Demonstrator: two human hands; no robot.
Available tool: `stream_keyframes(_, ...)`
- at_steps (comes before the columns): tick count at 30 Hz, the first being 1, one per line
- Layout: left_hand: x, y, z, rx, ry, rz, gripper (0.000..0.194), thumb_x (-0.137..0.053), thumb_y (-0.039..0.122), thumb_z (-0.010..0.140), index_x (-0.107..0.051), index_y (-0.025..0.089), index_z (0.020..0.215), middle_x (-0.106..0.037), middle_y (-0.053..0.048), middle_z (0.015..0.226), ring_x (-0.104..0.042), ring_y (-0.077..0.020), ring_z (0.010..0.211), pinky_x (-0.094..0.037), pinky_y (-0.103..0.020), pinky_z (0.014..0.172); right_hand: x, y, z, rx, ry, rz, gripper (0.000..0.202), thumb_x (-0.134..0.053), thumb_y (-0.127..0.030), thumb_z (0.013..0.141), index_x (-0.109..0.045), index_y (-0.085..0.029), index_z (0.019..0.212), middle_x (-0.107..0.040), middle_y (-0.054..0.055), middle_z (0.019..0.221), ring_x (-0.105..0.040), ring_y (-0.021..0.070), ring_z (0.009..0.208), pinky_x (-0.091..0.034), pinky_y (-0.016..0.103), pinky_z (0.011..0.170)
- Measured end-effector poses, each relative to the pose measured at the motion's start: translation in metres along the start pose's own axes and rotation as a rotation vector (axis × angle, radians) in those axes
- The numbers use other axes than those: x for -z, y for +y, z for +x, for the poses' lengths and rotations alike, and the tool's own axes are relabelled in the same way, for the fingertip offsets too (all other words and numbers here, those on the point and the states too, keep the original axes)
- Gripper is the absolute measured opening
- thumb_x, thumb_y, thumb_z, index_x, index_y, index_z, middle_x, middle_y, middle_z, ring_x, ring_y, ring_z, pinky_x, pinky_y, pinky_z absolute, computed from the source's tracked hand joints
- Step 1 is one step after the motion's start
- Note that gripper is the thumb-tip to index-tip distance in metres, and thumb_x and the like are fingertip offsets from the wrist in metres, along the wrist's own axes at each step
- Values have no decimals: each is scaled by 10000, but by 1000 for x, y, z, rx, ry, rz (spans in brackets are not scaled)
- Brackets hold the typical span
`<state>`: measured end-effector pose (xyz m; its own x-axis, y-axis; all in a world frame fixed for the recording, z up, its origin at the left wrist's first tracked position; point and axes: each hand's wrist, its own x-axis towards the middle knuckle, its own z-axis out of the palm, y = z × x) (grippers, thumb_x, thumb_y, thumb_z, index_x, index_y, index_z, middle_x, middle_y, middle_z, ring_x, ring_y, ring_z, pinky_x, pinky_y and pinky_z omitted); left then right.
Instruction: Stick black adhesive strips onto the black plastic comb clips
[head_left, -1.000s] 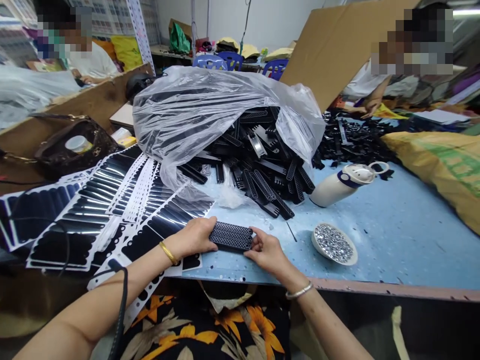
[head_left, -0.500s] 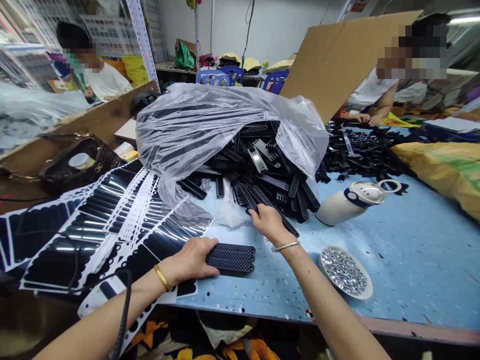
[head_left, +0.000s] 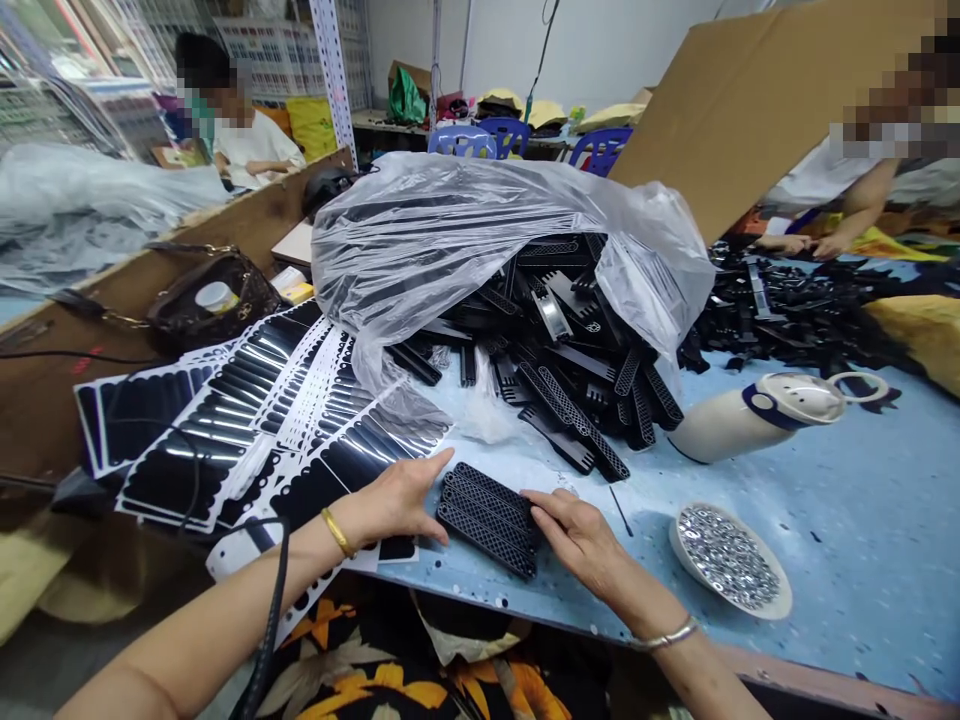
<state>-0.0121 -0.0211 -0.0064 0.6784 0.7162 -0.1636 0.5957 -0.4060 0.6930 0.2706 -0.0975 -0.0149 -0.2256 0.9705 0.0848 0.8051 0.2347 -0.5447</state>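
Note:
A row of several black plastic strips with a lattice pattern (head_left: 487, 520) lies side by side near the table's front edge. At its left end is my left hand (head_left: 401, 500), thumb and fingers spread apart; whether it touches the strips I cannot tell. My right hand (head_left: 574, 535) has its fingertips closed on the right end of the row, at the far strip. Behind them, a heap of similar black strips (head_left: 570, 400), some with toothed ends, spills from a clear plastic bag (head_left: 450, 220).
Right of my right hand stands a bowl of small shiny metal pieces (head_left: 727, 560). A white bottle (head_left: 735, 420) lies tilted behind it. Sheets with black shapes (head_left: 225, 420) cover the left side. Two people sit beyond, near a cardboard panel (head_left: 750, 100) and a wooden partition (head_left: 262, 220).
My right hand has come from the heap to the strips, which now form a wider, turned row. My left hand has loosened its grip. The view has shifted left.

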Motion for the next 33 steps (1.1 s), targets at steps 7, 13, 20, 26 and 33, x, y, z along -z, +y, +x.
stream_keyframes(7,11,10,19,-44,-85,49,1109,-911,426,452,-399,169,1401,-667,-118,1125,-635,-307,1002,-480,-356,850,-10,4,-1,-142,167,90,377,-382,-382,938,-709,-195,962,-723,77,778,-682,233,737,-554,361,693)
stream_keyframes(13,6,15,21,-13,-102,66,743,-894,438,463,-557,166,1067,-642,-27,839,-620,-245,782,-449,-276,651,-18,-6,-2,-110,140,-15,398,-338,-343,971,-655,-216,767,-682,43,712,-634,173,656,-511,283,646)
stream_keyframes(20,1,19,8,23,-61,-40,689,-899,339,478,-539,189,1046,-649,-9,877,-619,-215,796,-466,-277,694,23,52,61,-277,395,-271,297,-535,-381,835,-692,-161,959,-674,67,711,-627,206,635,-488,319,632)
stream_keyframes(26,-7,11,4,7,-4,-124,907,-922,335,455,-501,189,1245,-665,-98,1145,-624,-286,1047,-487,-366,909,31,60,104,-261,409,-374,130,-632,-290,745,-680,-171,732,-677,94,707,-632,237,651,-455,325,616)
stream_keyframes(33,-3,8,7,-22,-19,-70,932,-915,370,465,-536,183,1296,-688,-96,1086,-655,-289,948,-511,-374,844,44,35,48,-120,409,-247,242,-630,-381,820,-713,-191,944,-687,63,755,-607,192,619,-481,309,604)
